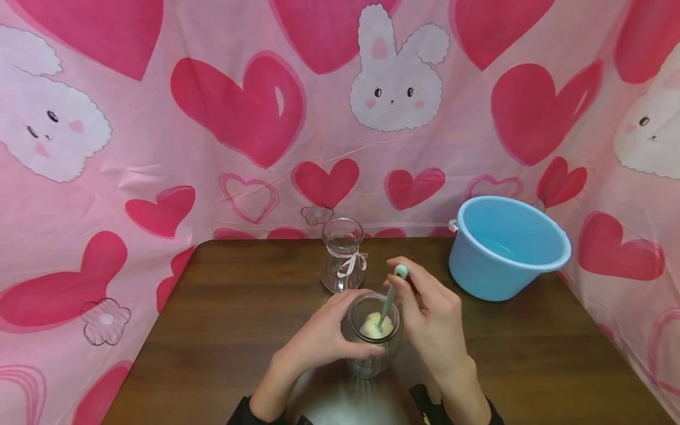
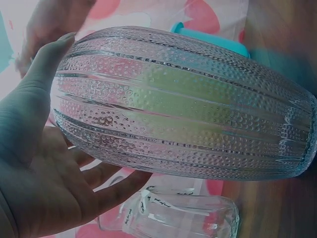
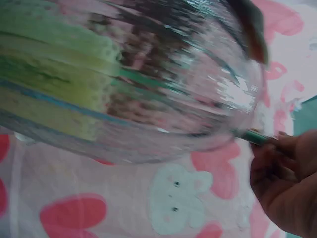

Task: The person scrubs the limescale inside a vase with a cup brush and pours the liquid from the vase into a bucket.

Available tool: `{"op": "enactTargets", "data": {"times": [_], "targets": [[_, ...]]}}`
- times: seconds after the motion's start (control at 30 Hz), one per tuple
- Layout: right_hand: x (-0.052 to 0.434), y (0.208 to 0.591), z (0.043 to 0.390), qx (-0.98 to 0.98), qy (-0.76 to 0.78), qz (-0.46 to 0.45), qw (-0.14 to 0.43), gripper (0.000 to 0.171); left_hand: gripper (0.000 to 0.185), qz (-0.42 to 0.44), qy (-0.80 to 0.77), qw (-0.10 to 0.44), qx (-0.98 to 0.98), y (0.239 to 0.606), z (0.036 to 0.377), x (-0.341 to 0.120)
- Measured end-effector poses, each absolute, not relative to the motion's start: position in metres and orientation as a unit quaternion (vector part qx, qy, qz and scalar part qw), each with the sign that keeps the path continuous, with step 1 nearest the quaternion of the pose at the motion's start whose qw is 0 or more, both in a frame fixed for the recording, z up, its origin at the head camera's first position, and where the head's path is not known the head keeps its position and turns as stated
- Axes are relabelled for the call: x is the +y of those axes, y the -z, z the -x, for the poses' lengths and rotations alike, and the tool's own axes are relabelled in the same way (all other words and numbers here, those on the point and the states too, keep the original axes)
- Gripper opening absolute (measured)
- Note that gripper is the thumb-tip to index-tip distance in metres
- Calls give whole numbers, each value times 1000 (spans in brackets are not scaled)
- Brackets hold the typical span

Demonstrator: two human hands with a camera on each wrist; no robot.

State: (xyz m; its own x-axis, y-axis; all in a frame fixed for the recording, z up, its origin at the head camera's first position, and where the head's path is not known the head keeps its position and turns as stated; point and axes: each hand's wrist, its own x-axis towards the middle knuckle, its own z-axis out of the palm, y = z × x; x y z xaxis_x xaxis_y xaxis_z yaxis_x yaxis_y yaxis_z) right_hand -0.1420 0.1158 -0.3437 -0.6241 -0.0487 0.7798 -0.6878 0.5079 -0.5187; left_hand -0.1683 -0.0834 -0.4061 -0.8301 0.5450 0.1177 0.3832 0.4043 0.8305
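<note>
A textured, ribbed clear glass vase (image 1: 366, 365) stands slightly tilted near the middle of the table. My left hand (image 1: 328, 336) grips it close to its rim, thumb on the near side and fingers round the far side. Inside the vase is the pale yellow-green head of a sponge brush (image 1: 376, 326), which looks like a soft block through the glass (image 2: 183, 99). The right hand (image 1: 432, 316) pinches the brush's green handle (image 3: 255, 137) above the rim. Right behind stands a second clear vase (image 1: 342, 268) with a white ribbon bow on its neck.
A light blue bucket (image 1: 478, 268) stands at the back right of the dark wooden table (image 1: 234, 348). A pink cloth (image 1: 329, 139) with hearts and rabbits hangs behind and at both sides. A black strap-like thing (image 1: 421, 398) shows beside the right wrist.
</note>
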Motion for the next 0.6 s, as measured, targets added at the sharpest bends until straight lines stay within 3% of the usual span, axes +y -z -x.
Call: {"op": "enactTargets", "data": {"times": [0.13,0.2,0.4,0.5,0.6], "targets": [[119,337,137,-747,-442,-238,437,29,80,-282,-464,78,836,406,168,-83],[119,335,136,-756,-444,-231,422,28,80,-284,-464,78,835,406,169,-83],[115,344,141,-825,-423,-218,307,35,83,-286,-470,94,830,406,169,-83],[112,347,144,-831,-411,-225,300,35,84,-283,-470,96,831,406,169,-84],[113,345,141,-800,-428,-232,352,32,83,-282,-472,94,830,406,168,-84]]}}
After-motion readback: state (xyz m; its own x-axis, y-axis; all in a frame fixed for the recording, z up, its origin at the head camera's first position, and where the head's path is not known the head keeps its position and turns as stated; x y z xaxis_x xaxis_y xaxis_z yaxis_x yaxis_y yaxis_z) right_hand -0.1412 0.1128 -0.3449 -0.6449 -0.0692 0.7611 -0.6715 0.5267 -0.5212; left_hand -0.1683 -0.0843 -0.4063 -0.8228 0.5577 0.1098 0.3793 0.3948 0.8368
